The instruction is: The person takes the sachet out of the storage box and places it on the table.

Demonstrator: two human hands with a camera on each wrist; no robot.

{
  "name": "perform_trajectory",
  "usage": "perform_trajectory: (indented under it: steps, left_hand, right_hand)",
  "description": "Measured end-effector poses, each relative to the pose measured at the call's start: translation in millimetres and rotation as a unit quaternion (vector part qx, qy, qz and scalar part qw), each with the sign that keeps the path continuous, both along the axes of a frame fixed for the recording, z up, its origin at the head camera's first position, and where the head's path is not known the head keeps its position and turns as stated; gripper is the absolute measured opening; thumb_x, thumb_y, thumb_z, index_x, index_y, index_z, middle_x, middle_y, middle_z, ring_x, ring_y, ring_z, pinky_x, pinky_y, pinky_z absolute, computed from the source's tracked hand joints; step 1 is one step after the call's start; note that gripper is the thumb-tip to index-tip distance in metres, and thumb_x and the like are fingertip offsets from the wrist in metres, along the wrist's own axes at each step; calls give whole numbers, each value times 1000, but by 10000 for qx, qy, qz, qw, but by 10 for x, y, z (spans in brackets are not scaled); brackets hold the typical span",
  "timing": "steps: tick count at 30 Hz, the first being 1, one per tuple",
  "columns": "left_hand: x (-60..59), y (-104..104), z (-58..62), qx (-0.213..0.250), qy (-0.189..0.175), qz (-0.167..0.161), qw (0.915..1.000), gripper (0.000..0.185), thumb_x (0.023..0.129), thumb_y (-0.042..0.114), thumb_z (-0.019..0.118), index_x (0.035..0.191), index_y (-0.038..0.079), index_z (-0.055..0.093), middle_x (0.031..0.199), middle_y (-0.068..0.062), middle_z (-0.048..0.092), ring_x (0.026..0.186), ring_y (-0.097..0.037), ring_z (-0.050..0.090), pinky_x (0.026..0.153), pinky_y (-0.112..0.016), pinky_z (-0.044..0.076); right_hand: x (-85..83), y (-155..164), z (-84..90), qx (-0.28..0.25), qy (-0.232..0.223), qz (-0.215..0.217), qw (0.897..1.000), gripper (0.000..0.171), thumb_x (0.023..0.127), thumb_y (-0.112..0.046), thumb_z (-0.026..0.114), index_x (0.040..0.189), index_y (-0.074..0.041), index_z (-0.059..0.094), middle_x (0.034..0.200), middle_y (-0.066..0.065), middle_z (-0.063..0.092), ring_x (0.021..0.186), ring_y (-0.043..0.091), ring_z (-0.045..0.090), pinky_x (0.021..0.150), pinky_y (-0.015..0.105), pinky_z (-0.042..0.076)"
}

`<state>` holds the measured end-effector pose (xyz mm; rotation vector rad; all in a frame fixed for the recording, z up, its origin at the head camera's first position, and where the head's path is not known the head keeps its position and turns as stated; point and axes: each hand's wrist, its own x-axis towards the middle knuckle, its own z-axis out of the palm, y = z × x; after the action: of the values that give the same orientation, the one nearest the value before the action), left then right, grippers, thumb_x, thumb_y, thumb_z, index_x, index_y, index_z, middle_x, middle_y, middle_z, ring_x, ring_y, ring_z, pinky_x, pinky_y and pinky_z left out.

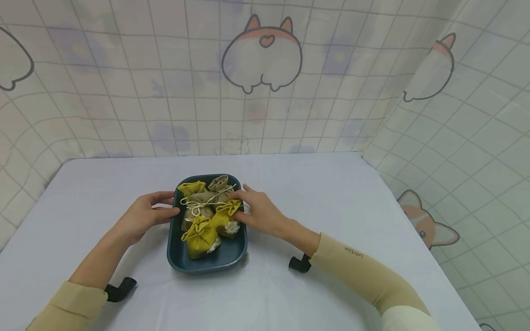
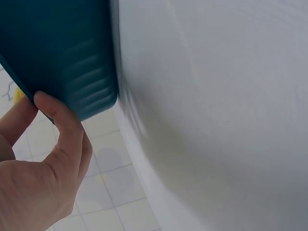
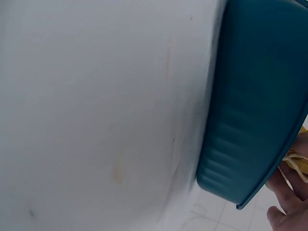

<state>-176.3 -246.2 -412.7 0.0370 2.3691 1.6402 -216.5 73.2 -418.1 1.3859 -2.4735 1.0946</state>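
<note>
Hand (image 3: 288, 196) beside tray (image 3: 255, 106), apparently on pouch (image 3: 299, 165)

Tray (image 1: 232, 252): I'm seeing it resting on the table (image 1: 323, 193) — pouches (image 1: 201, 239) lying inside.
Left hand (image 1: 142, 216): holding the tray's left rim.
Right hand (image 1: 262, 212): crossing the right rim, gripping a right-side pouch (image 1: 223, 224).
Curtain (image 1: 265, 117): hanging behind.

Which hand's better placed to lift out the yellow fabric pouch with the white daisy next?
Probably the right hand, since it is at the neck of that yellow pouch; the left hand pinches the opposite rim of the dark teal rectangular tray, farther away.
</note>
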Motion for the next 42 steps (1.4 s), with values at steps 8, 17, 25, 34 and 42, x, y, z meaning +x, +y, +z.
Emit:
perform_trajectory:
  steps: [8, 17, 25, 34, 42]
  left_hand:
    - [-18, -8, -25, 86, -25, -30, 10000, 70, 98, 11, 70, 153, -11, 33, 138, -29, 44, 106, -22, 63, 88, -32, 58]
    - [-13, 6, -7, 78, -32, -17, 10000, 70, 98, 10, 70, 153, -11, 33, 139, -29, 43, 107, -24, 62, 88, -30, 58]
    - [-16, 4, -19, 133, -22, -17, 9999, 70, 98, 10, 70, 153, -11, 32, 138, -29, 44, 107, -24, 62, 87, -30, 59]
    - [-2, 6, -12, 176, -86, -22, 9998, 71, 99, 12, 70, 154, -10, 32, 139, -28, 42, 109, -26, 62, 89, -30, 58]
    - [12, -5, 10, 196, -101, -2, 9998, 70, 98, 11, 70, 154, -9, 33, 140, -29, 41, 109, -27, 62, 88, -30, 58]
  right_hand:
    - [52, -4, 22, -127, -165, 129, 9997, 35, 87, 3, 77, 120, -3, 68, 119, 7, 72, 114, 20, 67, 99, 22, 50]
    - [69, -32, 44, -186, -137, 126, 9997, 32, 87, 5, 76, 117, -3, 69, 115, 7, 73, 110, 19, 68, 95, 21, 51]
    - [96, -69, 67, -425, -211, 117, 9988, 31, 88, 10, 70, 116, -3, 70, 115, 7, 72, 104, 15, 67, 88, 20, 54]
    - [120, -131, 140, -571, -223, 112, 9981, 28, 90, 6, 72, 116, -3, 70, 114, 6, 72, 107, 14, 66, 89, 19, 53]
    - [159, -105, 289, -866, -391, -20, 9955, 27, 90, 5, 75, 115, -4, 71, 112, 7, 72, 100, 14, 67, 82, 20, 56]
